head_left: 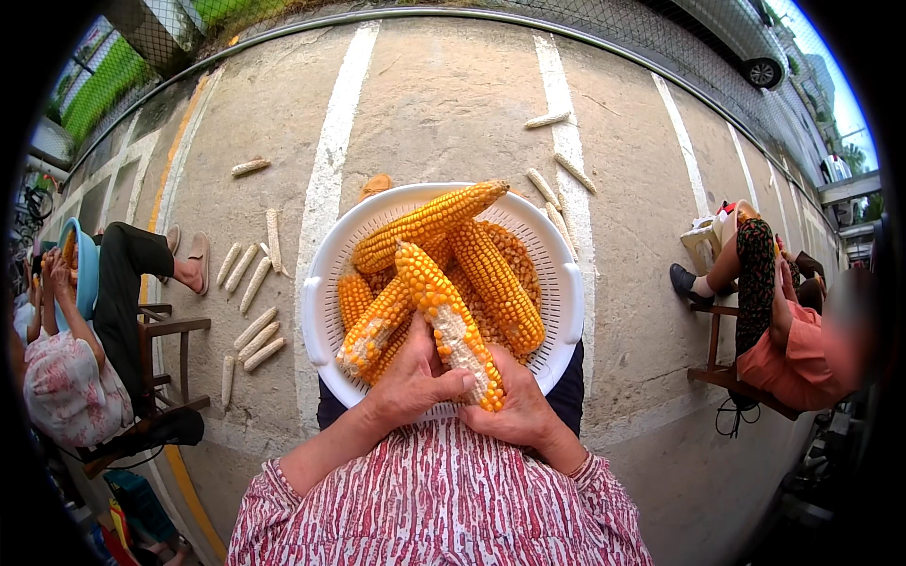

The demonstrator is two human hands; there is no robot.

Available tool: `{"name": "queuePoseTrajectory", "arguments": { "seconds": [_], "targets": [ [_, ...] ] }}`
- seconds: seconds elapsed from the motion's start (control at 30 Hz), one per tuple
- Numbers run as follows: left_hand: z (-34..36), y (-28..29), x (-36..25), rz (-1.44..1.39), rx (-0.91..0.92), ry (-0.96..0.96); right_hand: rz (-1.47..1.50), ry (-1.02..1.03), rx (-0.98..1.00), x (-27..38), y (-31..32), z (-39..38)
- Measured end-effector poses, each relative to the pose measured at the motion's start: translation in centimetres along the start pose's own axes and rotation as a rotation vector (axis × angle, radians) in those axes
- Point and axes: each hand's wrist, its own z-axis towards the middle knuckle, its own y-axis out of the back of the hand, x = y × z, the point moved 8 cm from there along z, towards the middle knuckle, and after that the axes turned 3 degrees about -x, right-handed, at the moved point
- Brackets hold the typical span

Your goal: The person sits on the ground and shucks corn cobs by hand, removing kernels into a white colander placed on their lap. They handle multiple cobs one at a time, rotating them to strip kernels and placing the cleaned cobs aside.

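Note:
Both my hands grip one corn cob (pixel 456 332), tilted over the basin, its tip pointing away to the left. A pale strip along its middle is bare of kernels; orange kernels stay on both sides. My left hand (pixel 412 375) is closed on it, thumb lying across the bare strip. Around the lower end wraps my right hand (pixel 517 404), its fingers partly hidden. The white slotted basin (pixel 322 283) on my lap holds several whole cobs, among them a long ear (pixel 425 226) across the top, plus loose kernels (pixel 510 247). A partly stripped cob (pixel 376 325) lies beside my left hand.
Several stripped cobs (pixel 255 283) lie on the concrete at left, and more (pixel 557 193) beyond the basin at right. A person (pixel 75 368) with a blue basin (pixel 83 274) sits at left. Another person (pixel 793 349) sits at right. A chain-link fence (pixel 623 33) runs behind.

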Motion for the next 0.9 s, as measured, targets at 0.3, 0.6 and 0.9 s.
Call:
{"name": "queuePoseTrajectory", "arguments": {
  "seconds": [0.3,0.6,0.9],
  "targets": [
    [0.2,0.4,0.3,0.002,0.033,-0.026,0.061,-0.023,0.031,-0.4,0.0,0.1],
    [0.1,0.5,0.0,-0.12,-0.006,-0.053,0.244,-0.034,0.073,-1.0,0.3,0.2],
    [0.2,1.0,0.1,-0.046,-0.144,-0.125,0.041,-0.094,0.054,-1.2,-0.8,0.0]
  ]
}}
